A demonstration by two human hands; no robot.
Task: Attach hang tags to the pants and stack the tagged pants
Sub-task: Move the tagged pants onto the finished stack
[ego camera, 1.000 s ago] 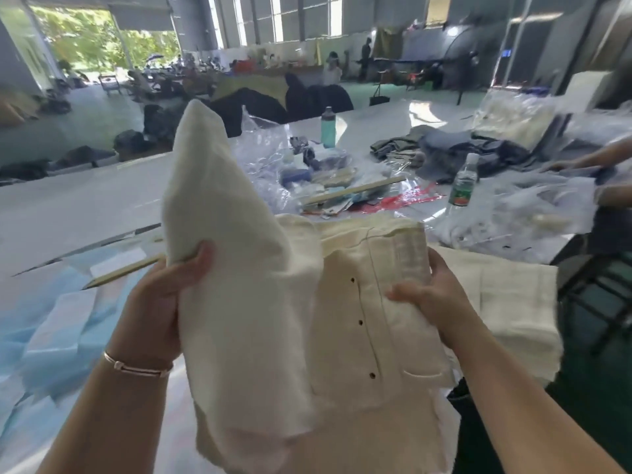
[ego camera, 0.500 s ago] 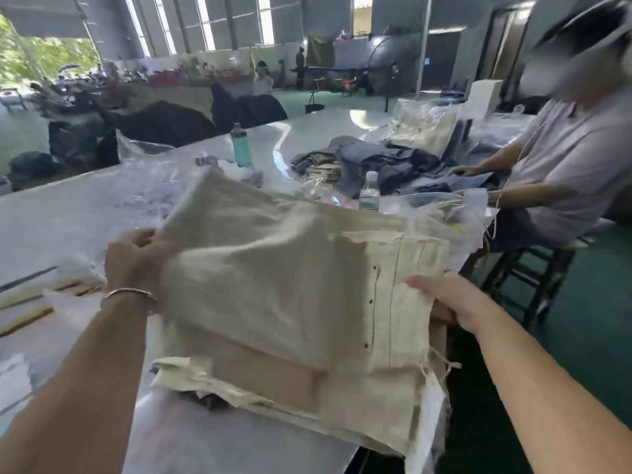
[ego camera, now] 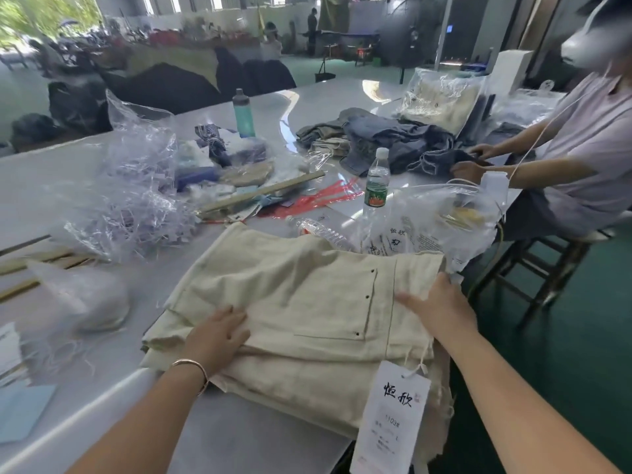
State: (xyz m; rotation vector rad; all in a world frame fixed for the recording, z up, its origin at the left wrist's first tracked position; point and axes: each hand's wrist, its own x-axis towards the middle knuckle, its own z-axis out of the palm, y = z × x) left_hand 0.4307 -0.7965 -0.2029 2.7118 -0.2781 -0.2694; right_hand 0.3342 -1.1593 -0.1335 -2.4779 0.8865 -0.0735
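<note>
Now that the folded cream pants, held in the air a second ago, lie on the stack at the table edge, left hand and right hand press them flat-fingered, hang tag dangling, so this pair seems done.

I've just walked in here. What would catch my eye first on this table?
Folded cream pants lie on a stack at the near table edge, both hands flat on them: left hand, right hand. A white hang tag dangles off the front. Behind stands a green-labelled water bottle.
</note>
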